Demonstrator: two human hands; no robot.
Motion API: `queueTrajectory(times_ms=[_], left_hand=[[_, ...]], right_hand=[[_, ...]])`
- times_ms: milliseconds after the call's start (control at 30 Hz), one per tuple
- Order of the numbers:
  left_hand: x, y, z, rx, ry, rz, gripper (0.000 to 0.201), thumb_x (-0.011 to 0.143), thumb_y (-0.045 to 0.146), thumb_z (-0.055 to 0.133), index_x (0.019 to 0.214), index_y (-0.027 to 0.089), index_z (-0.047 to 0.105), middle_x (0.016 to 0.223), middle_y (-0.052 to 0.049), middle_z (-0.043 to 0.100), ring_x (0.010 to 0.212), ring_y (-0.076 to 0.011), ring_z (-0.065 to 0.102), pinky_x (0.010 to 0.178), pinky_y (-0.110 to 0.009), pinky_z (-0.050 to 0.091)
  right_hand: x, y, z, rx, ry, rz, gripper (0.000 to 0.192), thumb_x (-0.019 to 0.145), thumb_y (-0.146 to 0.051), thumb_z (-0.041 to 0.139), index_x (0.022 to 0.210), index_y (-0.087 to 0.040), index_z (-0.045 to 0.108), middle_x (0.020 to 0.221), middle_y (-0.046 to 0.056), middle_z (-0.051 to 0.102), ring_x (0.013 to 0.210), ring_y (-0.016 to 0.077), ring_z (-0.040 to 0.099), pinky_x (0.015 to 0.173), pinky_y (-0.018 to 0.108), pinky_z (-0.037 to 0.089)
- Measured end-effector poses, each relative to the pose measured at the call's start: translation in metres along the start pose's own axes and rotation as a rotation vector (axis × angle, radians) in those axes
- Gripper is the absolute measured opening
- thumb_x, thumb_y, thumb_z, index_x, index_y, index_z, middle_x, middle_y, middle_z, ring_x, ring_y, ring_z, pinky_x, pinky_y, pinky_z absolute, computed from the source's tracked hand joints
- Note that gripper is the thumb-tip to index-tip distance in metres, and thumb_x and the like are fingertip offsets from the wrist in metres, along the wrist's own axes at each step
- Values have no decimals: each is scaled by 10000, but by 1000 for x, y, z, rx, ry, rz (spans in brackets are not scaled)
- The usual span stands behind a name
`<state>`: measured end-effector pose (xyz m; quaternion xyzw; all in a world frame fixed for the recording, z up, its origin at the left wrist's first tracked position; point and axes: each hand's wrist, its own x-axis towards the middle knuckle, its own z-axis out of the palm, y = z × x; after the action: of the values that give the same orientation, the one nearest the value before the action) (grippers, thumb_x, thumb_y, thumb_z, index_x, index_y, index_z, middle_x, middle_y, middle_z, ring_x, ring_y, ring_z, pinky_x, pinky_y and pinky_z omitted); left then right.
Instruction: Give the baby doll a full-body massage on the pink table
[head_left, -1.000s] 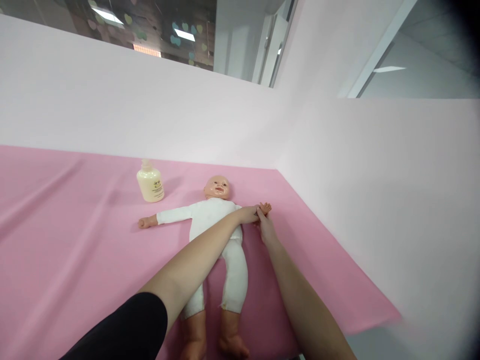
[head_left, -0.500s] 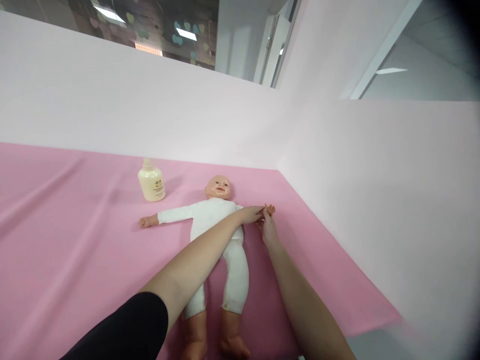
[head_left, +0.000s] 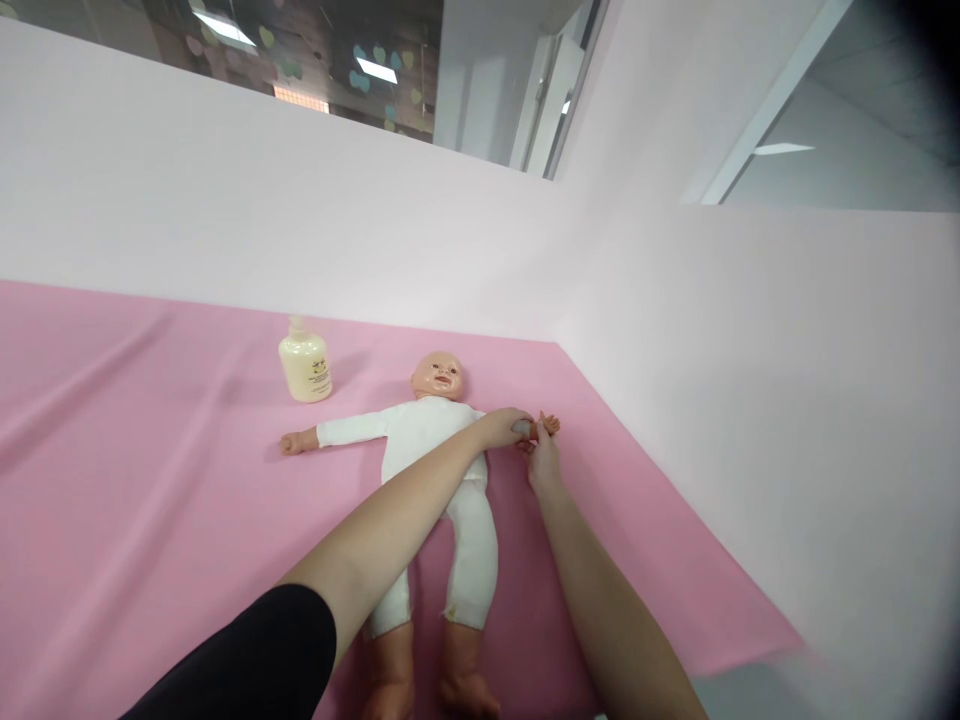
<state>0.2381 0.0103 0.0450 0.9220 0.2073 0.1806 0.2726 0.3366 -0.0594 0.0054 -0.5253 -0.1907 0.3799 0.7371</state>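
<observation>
A baby doll (head_left: 420,430) with a white cloth body lies face up on the pink sheet, its arms stretched out to the sides. My left hand (head_left: 504,427) reaches across its chest and is wrapped round the doll's arm on the right, over the white sleeve. Close beside it, my right hand (head_left: 543,456) grips the same arm near the wrist, thumb on top. The doll's small hand pokes out beyond my fingers. My left forearm covers part of the doll's belly and one leg.
A cream pump bottle (head_left: 306,368) stands left of the doll's head. The pink sheet (head_left: 150,480) has long folds on the left. White walls (head_left: 300,210) rise behind and to the right, with windows above. The sheet's edge shows at lower right.
My left hand has drawn back slightly toward the doll's body, so some white sleeve and wrist now show between my hands. The doll's hand and my right hand have shifted slightly right and down.
</observation>
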Motion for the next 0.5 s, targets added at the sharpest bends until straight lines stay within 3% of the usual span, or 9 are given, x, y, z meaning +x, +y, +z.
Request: queueTrajectory(times_ms=[500], left_hand=[[-1,-4,2,47,43,-58,361,742,248,539,1096,203,597,1056,-26,643,924,-168,591,822,-253,450]], right_hand=[[-2,-4,0,-35,-18,-18,414,708,-372,566,1076,-239,433,691,-57,530,424,75,463,450,227,424]])
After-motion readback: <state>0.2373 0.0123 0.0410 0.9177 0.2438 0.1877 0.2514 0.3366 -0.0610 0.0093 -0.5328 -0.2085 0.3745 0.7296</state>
